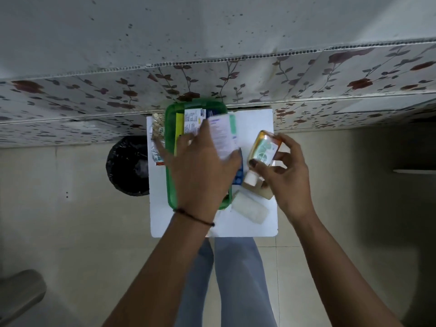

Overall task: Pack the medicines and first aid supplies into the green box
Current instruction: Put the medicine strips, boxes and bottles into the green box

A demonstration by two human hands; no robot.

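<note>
1. At the far left we see a round bin lined with a black plastic bag (128, 165), standing on the floor against the edge of the small white square tabletop (250, 228).
2. On the tabletop's left edge lie foil blister strips of tablets (157, 133), just outside the green box; we cannot read their print.
3. The translucent green plastic box (170, 185) sits on the tabletop's left half, already holding a yellow flat pack (179, 128) and a white carton with dark printed lines (192, 122), too blurred for us to read.
4. Our left hand (203, 171) is over the box, gripping a white printed medicine carton (223, 135); its text is illegible.
5. A white gauze roll (250, 208) lies on the tabletop, just right of the box.
6. Our right hand (286, 171) holds a tilted amber liquid bottle with a white cap (262, 152) above the tabletop; its green-and-white label shows no legible brand.
</note>
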